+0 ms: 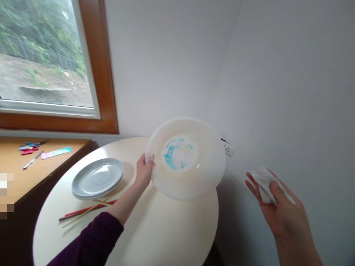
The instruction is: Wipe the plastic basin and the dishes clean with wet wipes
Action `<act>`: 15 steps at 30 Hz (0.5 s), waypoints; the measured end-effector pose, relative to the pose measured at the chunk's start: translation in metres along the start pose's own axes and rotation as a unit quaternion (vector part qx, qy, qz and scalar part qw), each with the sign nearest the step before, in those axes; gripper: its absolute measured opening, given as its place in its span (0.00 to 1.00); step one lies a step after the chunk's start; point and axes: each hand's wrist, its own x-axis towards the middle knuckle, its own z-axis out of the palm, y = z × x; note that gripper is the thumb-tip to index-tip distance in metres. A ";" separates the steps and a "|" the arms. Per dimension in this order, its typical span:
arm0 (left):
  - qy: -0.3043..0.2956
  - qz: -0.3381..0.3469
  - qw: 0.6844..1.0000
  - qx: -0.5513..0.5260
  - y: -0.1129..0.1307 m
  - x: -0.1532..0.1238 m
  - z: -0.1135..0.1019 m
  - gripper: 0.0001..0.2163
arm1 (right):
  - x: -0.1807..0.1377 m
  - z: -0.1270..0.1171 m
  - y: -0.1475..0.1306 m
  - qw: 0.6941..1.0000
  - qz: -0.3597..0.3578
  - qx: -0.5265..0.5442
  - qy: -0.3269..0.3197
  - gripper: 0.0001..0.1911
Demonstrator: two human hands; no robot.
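Note:
My left hand (144, 171) is closed on the left rim of a white basin (191, 184). The basin is tilted up above the table, so that its inside with a blue and yellow print faces me. Off to the right, in front of the wall, my right hand (290, 212) holds a folded white tissue (263, 183) between thumb and fingers, apart from the basin. Left of the basin lies a small stack of grey plates (98, 177). Several red and wooden chopsticks (85, 210) lie crossed near my left forearm.
The round cream table (172, 229) stands against the wall. A wooden desk (13, 159) at left bears scissors (29, 149), a pen (32, 160) and a blue-pink packet (57, 152). A wall socket (229, 149) is behind the basin. A window (41, 55) is upper left.

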 end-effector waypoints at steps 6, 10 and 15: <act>0.027 -0.114 0.989 -0.086 -0.016 0.003 -0.019 0.09 | -0.010 -0.026 0.035 0.997 0.070 -0.012 0.034 0.16; 0.038 -0.145 0.983 -0.108 -0.028 0.009 -0.022 0.05 | -0.012 -0.037 0.055 0.994 0.098 -0.031 0.022 0.16; 0.069 -0.148 0.982 -0.090 -0.044 0.041 -0.018 0.10 | -0.019 -0.031 0.078 0.987 0.159 -0.023 0.008 0.17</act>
